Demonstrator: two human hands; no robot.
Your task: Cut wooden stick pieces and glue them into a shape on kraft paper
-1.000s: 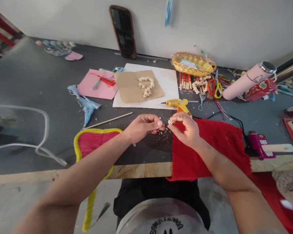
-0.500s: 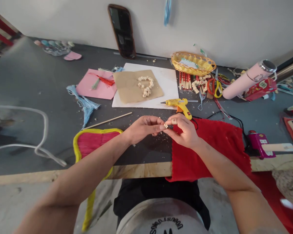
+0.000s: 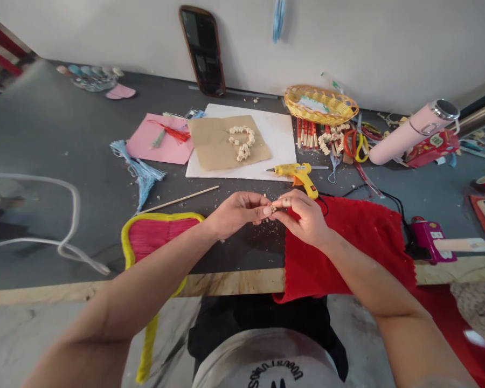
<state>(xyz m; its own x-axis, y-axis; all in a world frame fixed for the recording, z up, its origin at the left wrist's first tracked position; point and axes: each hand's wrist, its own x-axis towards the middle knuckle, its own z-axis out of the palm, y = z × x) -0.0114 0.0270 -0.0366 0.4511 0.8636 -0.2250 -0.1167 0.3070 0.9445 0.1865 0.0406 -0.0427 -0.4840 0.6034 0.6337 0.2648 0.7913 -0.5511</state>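
Between the fingertips of both hands is a small cream-coloured cluster of bits (image 3: 273, 209), mostly covered by the fingers. My left hand (image 3: 244, 209) pinches it from the left with thumb and forefinger. From the right, the thumb and forefinger of my right hand (image 3: 303, 214) close on the same piece. Small pale crumbs lie on the dark table around the fingers. Just beyond my right hand lies a yellow glue gun (image 3: 297, 173). Farther back, a curved row of similar cream clusters (image 3: 246, 141) rests on brown paper (image 3: 210, 145).
A red cloth (image 3: 355, 248) hangs over the table's front edge on the right. On the left are a pink, yellow-edged fan shape (image 3: 157, 235), a thin stick (image 3: 181, 199) and blue tassels (image 3: 139, 170). A wicker basket (image 3: 321, 105), scissors (image 3: 361, 146) and pink flask (image 3: 414, 132) stand back right.
The fingertips have drawn closer around the small cluster, and less of it shows. My right thumb and forefinger have shifted slightly left. Things on the table stay put.
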